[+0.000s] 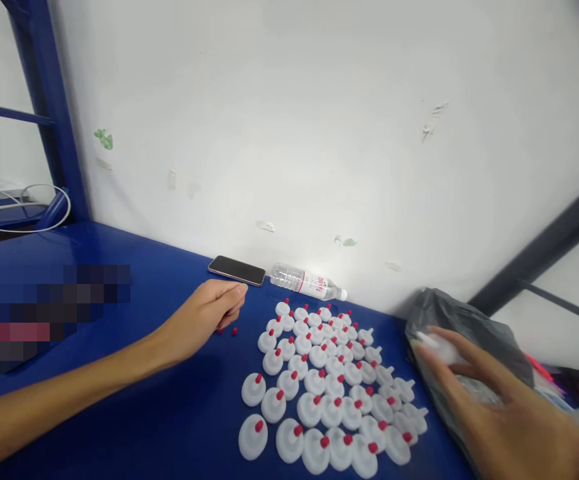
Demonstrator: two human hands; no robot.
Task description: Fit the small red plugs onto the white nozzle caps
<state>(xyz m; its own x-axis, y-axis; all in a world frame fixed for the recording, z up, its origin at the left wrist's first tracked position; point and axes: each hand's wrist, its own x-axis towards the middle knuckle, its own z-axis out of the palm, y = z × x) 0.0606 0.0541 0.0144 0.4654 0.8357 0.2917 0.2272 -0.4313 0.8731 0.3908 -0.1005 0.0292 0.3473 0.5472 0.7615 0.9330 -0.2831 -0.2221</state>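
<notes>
My left hand is closed with its fingers curled over the blue table; what they hold, if anything, is hidden. A small loose red cap lies just below it. My right hand, blurred, pinches a white plastic nozzle lid in front of the dark plastic bag. Between my hands, many round white nozzle lids stand in rough rows. Most carry a red cap on the spout; several along the right side, such as one bare lid, show an uncapped spout.
A phone and a clear water bottle lie at the back of the blue table, along the white wall. Blue frame posts rise at the left. A dark diagonal bar crosses on the right. Part of the left side is pixelated.
</notes>
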